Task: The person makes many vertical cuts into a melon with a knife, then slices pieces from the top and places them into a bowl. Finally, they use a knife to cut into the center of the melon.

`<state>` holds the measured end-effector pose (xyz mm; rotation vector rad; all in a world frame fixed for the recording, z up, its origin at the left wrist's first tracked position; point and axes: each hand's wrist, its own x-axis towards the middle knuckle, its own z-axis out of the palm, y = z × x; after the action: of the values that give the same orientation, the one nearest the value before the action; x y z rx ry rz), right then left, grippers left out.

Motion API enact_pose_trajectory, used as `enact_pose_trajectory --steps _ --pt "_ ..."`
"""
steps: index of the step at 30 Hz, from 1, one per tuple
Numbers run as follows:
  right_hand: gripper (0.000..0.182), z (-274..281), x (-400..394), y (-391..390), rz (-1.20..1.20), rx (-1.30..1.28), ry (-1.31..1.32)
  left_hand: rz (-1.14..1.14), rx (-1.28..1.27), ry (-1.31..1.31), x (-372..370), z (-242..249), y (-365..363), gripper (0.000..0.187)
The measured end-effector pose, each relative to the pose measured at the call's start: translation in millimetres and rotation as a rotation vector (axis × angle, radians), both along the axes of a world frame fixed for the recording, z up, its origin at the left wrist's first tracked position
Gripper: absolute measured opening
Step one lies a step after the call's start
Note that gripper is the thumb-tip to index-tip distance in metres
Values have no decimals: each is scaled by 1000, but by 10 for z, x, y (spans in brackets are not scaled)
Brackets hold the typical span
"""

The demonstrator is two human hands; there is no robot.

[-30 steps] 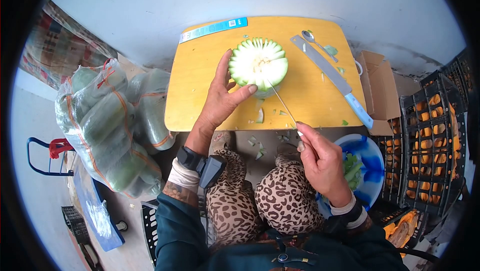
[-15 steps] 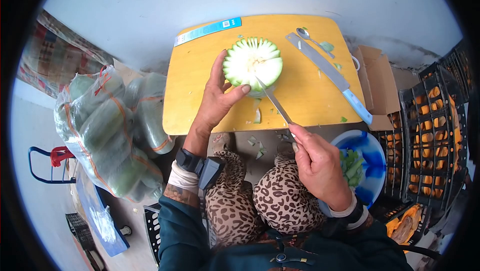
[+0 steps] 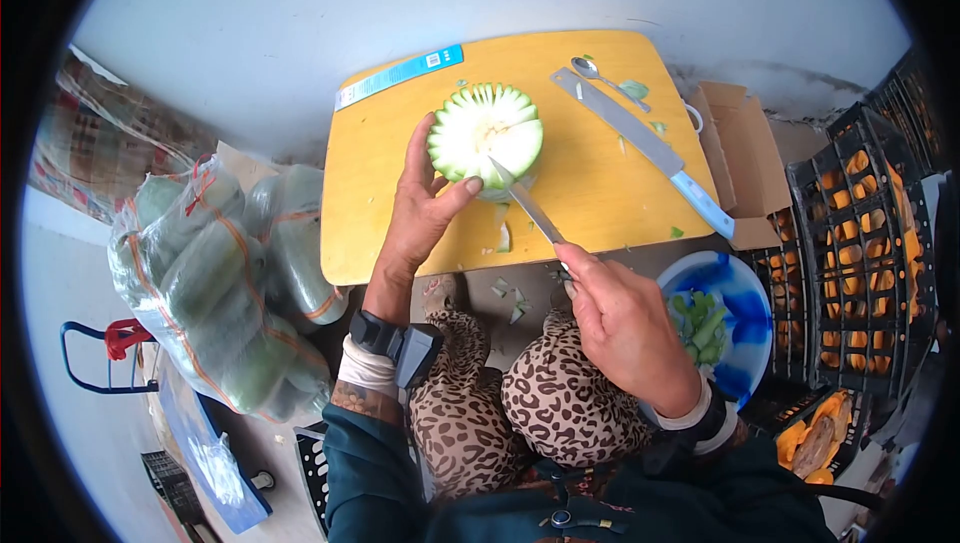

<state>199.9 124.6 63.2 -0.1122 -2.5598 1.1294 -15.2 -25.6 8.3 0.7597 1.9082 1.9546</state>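
On the yellow table (image 3: 380,193) stands a cut winter melon (image 3: 485,133), its pale face turned up and its green rim carved into a ring of notches. My left hand (image 3: 425,208) grips the melon from the left side, thumb pressed against the near rim. In my right hand (image 3: 625,323) is a narrow knife (image 3: 535,211), its tip at the near part of the melon's pale face. Peel scraps lie on the tabletop by the melon's near side.
A large blue-handled knife (image 3: 640,143) and a spoon (image 3: 590,71) lie at the table's right. Below is a blue-and-white basin (image 3: 735,313) with green pieces. Wrapped melons (image 3: 205,263) stand left; a cardboard box (image 3: 735,148) and black crates (image 3: 860,263) stand right.
The view has shifted slightly, so the table and melon appear a little further left. Both hands keep their holds, and the knife tip stays at the melon's near part.
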Motion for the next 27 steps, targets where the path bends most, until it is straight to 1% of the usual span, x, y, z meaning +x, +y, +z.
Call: enact_pose_trajectory --steps 5,8,14,17,20,27 --pt "36 18 -25 23 16 6 -2 2 -19 6 -1 9 -12 98" --pt "40 105 -21 34 29 -31 -100 6 -24 12 -14 -15 -16 98" --pt "40 90 -47 29 24 -68 -115 11 -33 15 12 18 -15 96" --pt "36 -22 -74 29 23 -17 39 11 -42 24 16 29 -8 95" --pt "39 44 -78 37 33 -52 -63 12 -52 25 31 56 -4 95" --pt "38 25 -119 46 31 -18 -42 23 -77 35 24 63 -13 96"
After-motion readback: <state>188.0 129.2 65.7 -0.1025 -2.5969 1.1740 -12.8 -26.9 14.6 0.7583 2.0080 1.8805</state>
